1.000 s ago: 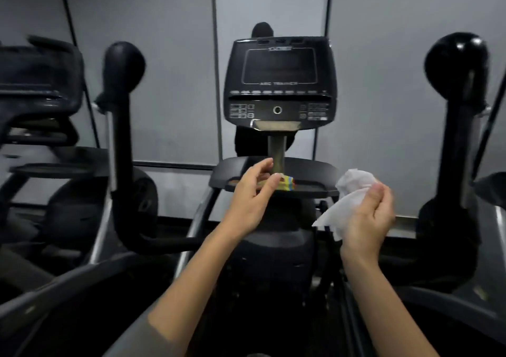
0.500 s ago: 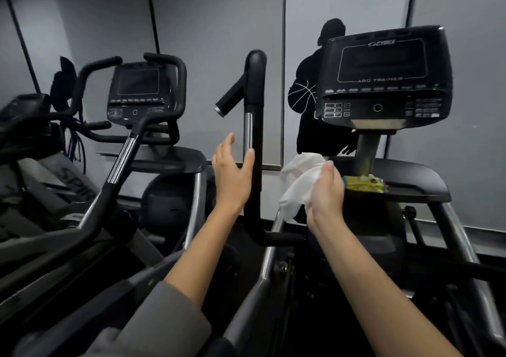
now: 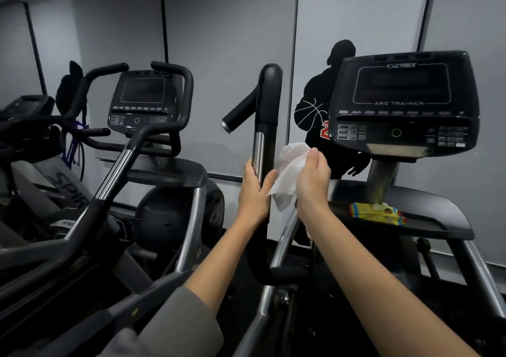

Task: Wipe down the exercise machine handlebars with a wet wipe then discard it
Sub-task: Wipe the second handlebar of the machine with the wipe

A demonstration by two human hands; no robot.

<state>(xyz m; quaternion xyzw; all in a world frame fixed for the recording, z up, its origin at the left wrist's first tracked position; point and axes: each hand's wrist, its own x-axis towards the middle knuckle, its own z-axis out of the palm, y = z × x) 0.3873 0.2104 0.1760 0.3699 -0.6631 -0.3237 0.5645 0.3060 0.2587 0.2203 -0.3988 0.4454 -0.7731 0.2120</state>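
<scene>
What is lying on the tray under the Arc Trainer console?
A yellow wet wipe pack lies on the black tray. The right hand and white wipe hide the tray's left end.

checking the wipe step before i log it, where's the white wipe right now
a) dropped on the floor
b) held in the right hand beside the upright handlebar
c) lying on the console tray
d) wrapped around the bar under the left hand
b: the wet wipe is pinched in the right hand, just right of the upright handlebar, which the left hand grips bare.

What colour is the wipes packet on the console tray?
Yellow, with blue and red edges: wipes packet, clearest in the head view.
</scene>
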